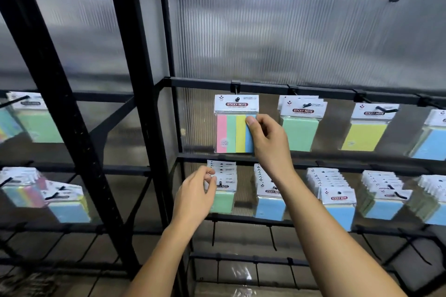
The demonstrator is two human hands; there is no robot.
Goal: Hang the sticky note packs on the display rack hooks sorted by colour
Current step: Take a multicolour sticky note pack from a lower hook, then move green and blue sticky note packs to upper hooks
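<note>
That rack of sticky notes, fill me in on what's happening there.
A person is stocking the display rack. The right hand pinches the right edge of a four-colour pack that already hangs on the upper row's first hook. The left hand grips the front of the green packs on the hook below. Further right on the upper row hang green, yellow and blue packs; the lower row is mostly blue.
</note>
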